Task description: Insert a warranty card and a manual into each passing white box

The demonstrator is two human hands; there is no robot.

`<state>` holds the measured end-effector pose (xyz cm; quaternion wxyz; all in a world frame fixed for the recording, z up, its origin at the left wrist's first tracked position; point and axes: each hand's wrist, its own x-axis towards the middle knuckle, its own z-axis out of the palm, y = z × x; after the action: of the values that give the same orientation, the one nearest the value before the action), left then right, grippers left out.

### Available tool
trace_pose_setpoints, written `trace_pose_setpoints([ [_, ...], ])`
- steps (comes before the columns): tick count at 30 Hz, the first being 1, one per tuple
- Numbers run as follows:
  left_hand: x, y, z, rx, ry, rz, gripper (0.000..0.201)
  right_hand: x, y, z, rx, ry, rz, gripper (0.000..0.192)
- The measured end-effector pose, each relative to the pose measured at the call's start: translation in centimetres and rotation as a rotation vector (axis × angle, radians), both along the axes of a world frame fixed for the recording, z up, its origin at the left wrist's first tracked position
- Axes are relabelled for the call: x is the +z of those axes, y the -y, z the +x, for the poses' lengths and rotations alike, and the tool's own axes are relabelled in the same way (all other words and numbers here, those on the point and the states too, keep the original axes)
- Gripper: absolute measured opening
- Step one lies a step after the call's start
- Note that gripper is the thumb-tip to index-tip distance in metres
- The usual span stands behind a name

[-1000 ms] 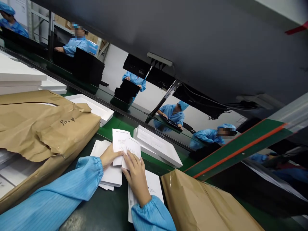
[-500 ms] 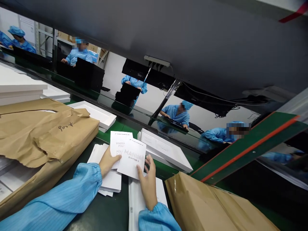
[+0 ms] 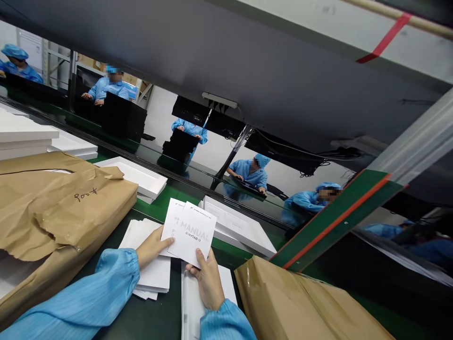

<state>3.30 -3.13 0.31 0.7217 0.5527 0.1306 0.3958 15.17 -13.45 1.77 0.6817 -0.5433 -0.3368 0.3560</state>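
My left hand (image 3: pixel 153 246) pinches a white warranty booklet (image 3: pixel 171 215) by its left edge, thumb on top. Overlapping it in front is a white booklet printed MANUAL (image 3: pixel 198 224), which covers most of the warranty's print. My right hand (image 3: pixel 208 276) is closed on the manual's lower edge, with the thumb on its face and the fingers underneath. Below my left hand lies a loose stack of white booklets (image 3: pixel 155 274). Another white stack (image 3: pixel 191 302) sits under my right hand and is partly hidden by it.
A torn brown paper package (image 3: pixel 102 198) lies at left, and a brown paper package (image 3: pixel 300 297) at right. White box trays (image 3: pixel 244 226) stand behind the hands, with another tray (image 3: pixel 138 174) further left. A green post (image 3: pixel 329 217) rises at right. Several co-workers sit beyond.
The warranty booklet has slid further behind the manual. My right hand has moved from the manual's right side to its lower edge and closed on it. The camera view has shifted slightly.
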Motion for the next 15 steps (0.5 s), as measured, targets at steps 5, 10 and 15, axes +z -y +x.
trace_pose_setpoints([
  [5, -0.1, 0.3, 0.2, 0.074, -0.086, 0.114, 0.040, -0.5, -0.2, 0.5, 0.022, 0.015, 0.023, 0.037],
  [10, -0.5, 0.3, 0.7, 0.026, -0.185, 0.133, 0.041, -0.7, -0.5, 1.2, 0.034, -0.081, -0.027, 0.041],
  [15, -0.7, 0.0, 0.7, 0.054, -0.151, 0.185, 0.033, -0.4, -0.6, 1.2, 0.072, -0.168, -0.069, 0.051],
])
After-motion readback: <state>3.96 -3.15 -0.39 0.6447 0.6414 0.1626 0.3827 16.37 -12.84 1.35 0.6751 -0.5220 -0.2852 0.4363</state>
